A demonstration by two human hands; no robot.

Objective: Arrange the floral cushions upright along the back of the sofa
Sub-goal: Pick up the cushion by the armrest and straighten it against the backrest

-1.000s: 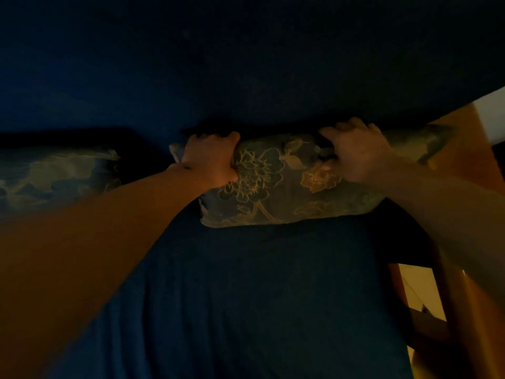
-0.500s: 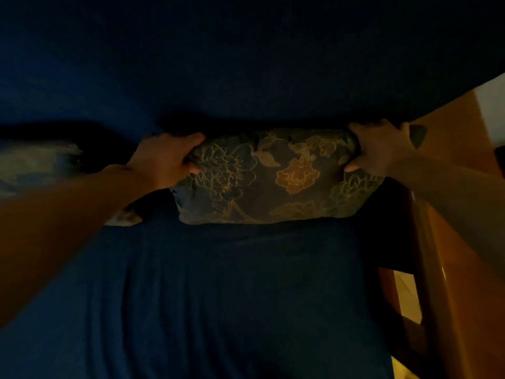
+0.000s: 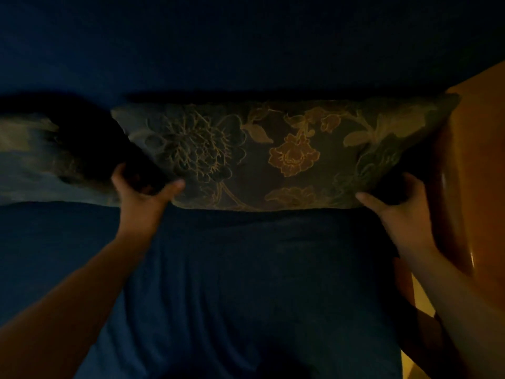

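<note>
Against sofa back (image 3: 246,50), beside armrest (image 3: 478,160): cushion (image 3: 287,154) upright | left hand (image 3: 142,198) gripping lower-left corner, right hand (image 3: 396,206) lower-right, fingers (image 3: 410,184) curled behind | likely soft, light, floppy; best held by corners | second cushion (image 3: 24,160) left, blurred

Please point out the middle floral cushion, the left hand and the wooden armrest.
dark floral fabric cushion (image 3: 293,157): head view, its orange flower.
left hand (image 3: 142,199): head view, middle of the hand.
orange-brown wooden armrest (image 3: 481,149): head view, its broad lit surface.
</note>
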